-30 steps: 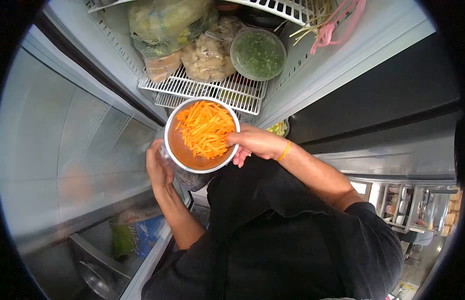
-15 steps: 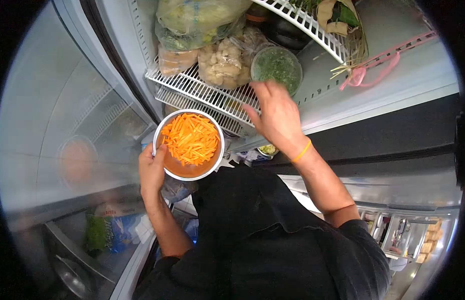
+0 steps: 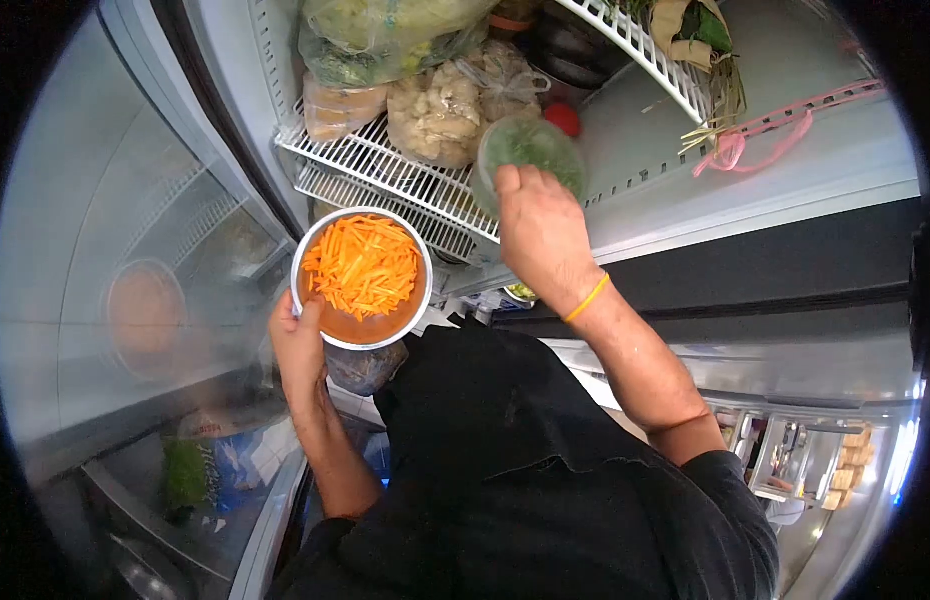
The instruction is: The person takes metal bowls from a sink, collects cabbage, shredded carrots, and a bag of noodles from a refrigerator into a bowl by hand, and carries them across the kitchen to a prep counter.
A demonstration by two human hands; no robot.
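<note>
My left hand (image 3: 298,345) grips the lower left rim of a round metal bowl (image 3: 360,332) with its thumb inside. Orange carrot strips (image 3: 363,265) lie in the bowl. With its fingers closed on the near edge, my right hand (image 3: 545,225) holds a round container of chopped greens (image 3: 530,145), slightly tilted at the front of the fridge shelf. A yellow band circles my right wrist. Behind the container is a red round thing (image 3: 562,119), and to its left a clear bag of pale pieces (image 3: 435,115).
Bagged green vegetables (image 3: 385,40) rest at the upper left of the white wire shelf (image 3: 385,165). An upper rack (image 3: 645,50) juts out at the right, near a pink tie (image 3: 730,152). The glass door (image 3: 75,300) stands open at the left. Below the bowl hangs a dark bag (image 3: 365,368).
My right hand left the bowl, reached to the greens container and closed on its edge. The container has shifted toward me, uncovering the red thing. My left hand keeps hold of the bowl.
</note>
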